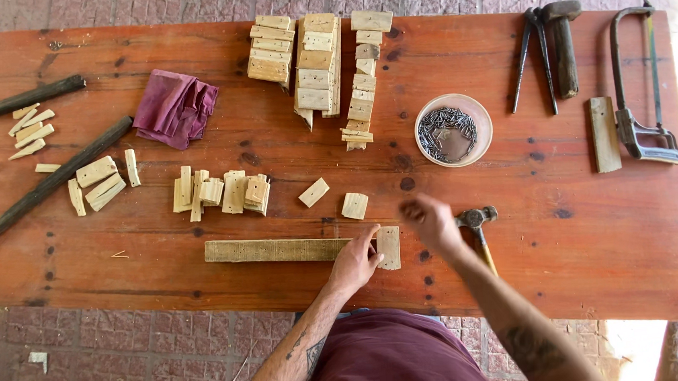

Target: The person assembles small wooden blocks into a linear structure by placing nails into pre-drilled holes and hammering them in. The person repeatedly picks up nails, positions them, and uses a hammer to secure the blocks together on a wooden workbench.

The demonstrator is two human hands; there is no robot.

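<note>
Head view: left hand (354, 262) lies flat, fingers spread, pinning the slat (275, 249) to the bench (571, 269) where a block (389, 247) butts its end. Right hand (432, 222) hovers blurred beside the hammer (477, 228); its grip is unclear.

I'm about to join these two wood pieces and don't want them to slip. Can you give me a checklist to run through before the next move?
1. Left hand pressing the long strip: ok.
2. Short block set against the strip's end: ok.
3. Right hand holding a nail: cannot tell, blurred.
4. Claw hammer within reach, beside the right hand: ok.
5. Bowl of nails close by on the table: ok.
</note>
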